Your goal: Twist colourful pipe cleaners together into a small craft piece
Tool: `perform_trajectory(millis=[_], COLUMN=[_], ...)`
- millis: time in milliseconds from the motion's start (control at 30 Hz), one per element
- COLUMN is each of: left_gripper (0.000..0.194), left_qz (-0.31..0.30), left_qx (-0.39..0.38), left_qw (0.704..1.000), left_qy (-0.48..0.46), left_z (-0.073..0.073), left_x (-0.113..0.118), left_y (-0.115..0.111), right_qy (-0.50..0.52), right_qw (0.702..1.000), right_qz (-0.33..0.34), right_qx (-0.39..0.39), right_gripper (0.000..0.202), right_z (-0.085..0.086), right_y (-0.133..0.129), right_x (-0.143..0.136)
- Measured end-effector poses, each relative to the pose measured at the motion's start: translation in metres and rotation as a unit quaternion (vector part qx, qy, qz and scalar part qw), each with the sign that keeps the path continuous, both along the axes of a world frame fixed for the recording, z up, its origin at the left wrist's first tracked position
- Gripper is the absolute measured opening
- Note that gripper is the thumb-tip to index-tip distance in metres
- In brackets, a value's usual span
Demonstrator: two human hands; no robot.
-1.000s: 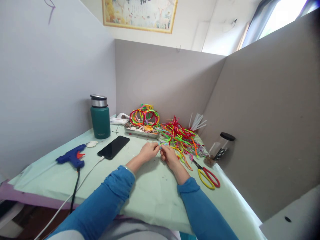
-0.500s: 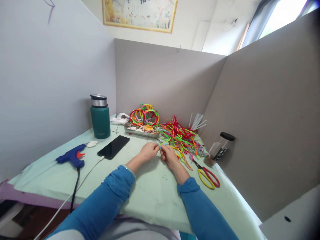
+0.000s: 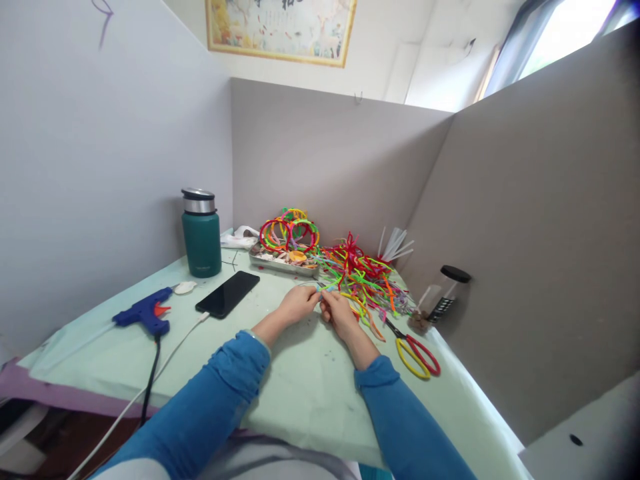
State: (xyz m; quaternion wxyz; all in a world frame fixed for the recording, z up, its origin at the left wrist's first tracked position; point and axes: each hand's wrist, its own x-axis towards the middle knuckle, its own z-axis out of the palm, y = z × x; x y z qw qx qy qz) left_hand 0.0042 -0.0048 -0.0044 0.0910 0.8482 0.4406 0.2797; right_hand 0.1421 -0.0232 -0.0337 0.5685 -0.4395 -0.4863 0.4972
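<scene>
Both hands meet over the middle of the table, fingertips together. My left hand point(image 3: 299, 303) is closed, pinching a small light-blue fuzzy piece point(image 3: 321, 289) that shows between the fingers. On the other side of that piece, my right hand point(image 3: 338, 311) is closed on it with curled fingers. Just behind and to the right of the hands spreads a tangled pile of coloured pipe cleaners point(image 3: 357, 270). Red-and-yellow-handled scissors point(image 3: 417, 353) lie right of my right forearm.
A blue glue gun point(image 3: 145, 312), a black phone point(image 3: 228, 294) with a white cable and a green bottle point(image 3: 201, 243) are at the left. Behind are a metal tray point(image 3: 285, 266) with coloured rings point(image 3: 289, 233). A tilted clear jar point(image 3: 443, 297) is at the right.
The fingertips have shifted very slightly, and less of the light-blue piece shows between them. Both hands otherwise keep their place and grip.
</scene>
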Motion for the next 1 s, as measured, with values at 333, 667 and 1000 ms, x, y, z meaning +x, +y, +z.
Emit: perform_trajectory(millis=[333,667,1000], left_gripper=[0.034,0.035,0.034], left_qz=[0.004,0.009,0.001], left_qx=[-0.005,-0.007,-0.005], left_qw=[1.0,1.0,1.0], left_qy=[0.003,0.003,-0.001], left_z=[0.0002,-0.0005,-0.0011], left_x=[0.0003,0.0002,-0.0001], left_y=[0.0007,0.0015,0.0019], right_qy=[-0.005,-0.001,-0.006], right_qw=[1.0,1.0,1.0], right_qz=[0.001,0.005,0.002], right_qx=[0.0,0.0,0.001], right_gripper=[0.037,0.038,0.037], right_z=[-0.0027,-0.0036,-0.0014], right_y=[0.0025,0.0038,0.0017], right_x=[0.001,0.0009,0.0003])
